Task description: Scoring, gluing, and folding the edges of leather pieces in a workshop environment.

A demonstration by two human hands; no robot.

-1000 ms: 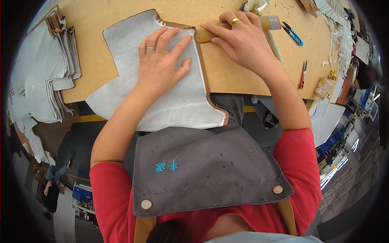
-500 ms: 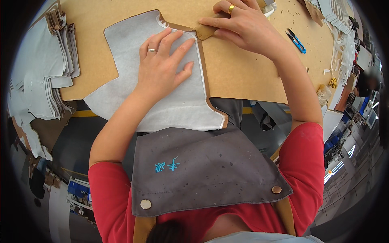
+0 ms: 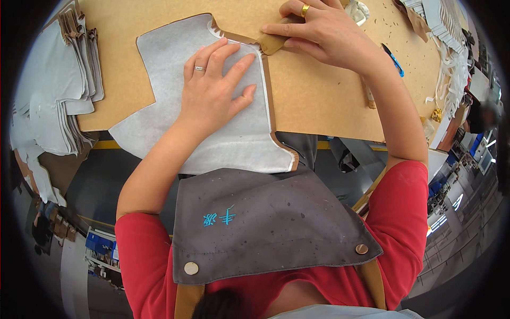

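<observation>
A worker in a red shirt and grey apron point(image 3: 265, 228) presses a cut piece of pale grey material point(image 3: 170, 69) flat on a tan counter point(image 3: 319, 101). The left hand point(image 3: 212, 90), fingers spread wide and palm down, rests open on the middle of the piece, gripping nothing; a silver ring sits on one finger. The piece has a thin brown border and lies near the counter's front edge, its lower part hanging over that edge toward the apron. The right hand point(image 3: 324, 34), wearing a gold ring, is curled at the piece's upper right corner, fingertips pinching a small tan object point(image 3: 273, 45) against the brown border; what that object is cannot be told. A stack of similar grey cut pieces point(image 3: 58, 90) sits at the counter's left edge. A blue-handled tool point(image 3: 394, 59) lies just past the right wrist, toward the counter's right side, with more pale pieces point(image 3: 441, 21) piled at the far right corner.
</observation>
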